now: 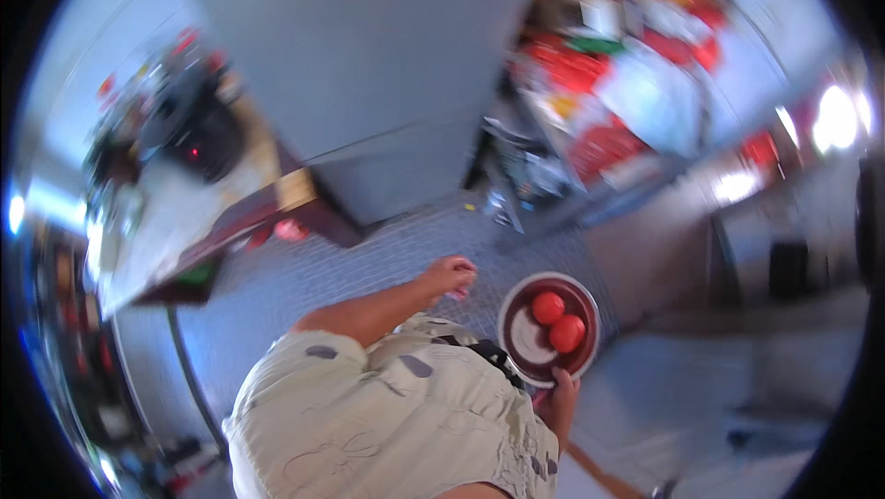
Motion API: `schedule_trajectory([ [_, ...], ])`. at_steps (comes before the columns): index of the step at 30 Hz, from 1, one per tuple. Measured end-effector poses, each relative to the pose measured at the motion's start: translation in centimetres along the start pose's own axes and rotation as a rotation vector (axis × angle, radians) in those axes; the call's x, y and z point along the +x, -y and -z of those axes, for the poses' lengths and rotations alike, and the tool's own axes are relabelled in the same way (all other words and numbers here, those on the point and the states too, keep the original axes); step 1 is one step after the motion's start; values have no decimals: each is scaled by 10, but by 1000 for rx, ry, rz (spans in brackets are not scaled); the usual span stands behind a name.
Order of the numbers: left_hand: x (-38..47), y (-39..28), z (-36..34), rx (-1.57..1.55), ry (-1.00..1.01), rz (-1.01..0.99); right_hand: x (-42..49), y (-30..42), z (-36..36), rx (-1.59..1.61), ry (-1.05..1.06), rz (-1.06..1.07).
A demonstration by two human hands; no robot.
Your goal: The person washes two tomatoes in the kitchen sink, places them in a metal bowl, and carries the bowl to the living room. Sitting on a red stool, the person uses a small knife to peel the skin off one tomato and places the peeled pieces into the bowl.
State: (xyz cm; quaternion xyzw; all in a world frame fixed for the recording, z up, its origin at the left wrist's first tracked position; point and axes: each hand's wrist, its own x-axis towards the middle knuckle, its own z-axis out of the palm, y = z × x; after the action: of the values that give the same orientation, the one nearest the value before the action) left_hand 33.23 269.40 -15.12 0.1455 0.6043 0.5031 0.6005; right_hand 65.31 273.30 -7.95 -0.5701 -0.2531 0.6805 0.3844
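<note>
At the rim of a round bowl (531,345), dark red inside with a pale rim, my right hand (561,399) grips the near side. Two red tomatoes (567,334) lie in it, touching or nearly so, toward its right side. The bowl is held at my right side, above the tiled floor. My left hand (453,276) hangs in front of my body, left of the bowl and apart from it. Its fingers are curled and blurred, so whether it holds something small cannot be made out.
A tall grey panel (373,70), perhaps a refrigerator, stands ahead. To the left, a table (173,222) carries a dark appliance (200,132) with a red light. Red and white plastic bags (594,146) pile up at upper right. Tiled floor (387,250) lies between.
</note>
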Motion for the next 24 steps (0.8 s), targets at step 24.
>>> schedule_trajectory([
  [24,384,-123,-414,174,356,101,325,235,201,260,-285,121],
])
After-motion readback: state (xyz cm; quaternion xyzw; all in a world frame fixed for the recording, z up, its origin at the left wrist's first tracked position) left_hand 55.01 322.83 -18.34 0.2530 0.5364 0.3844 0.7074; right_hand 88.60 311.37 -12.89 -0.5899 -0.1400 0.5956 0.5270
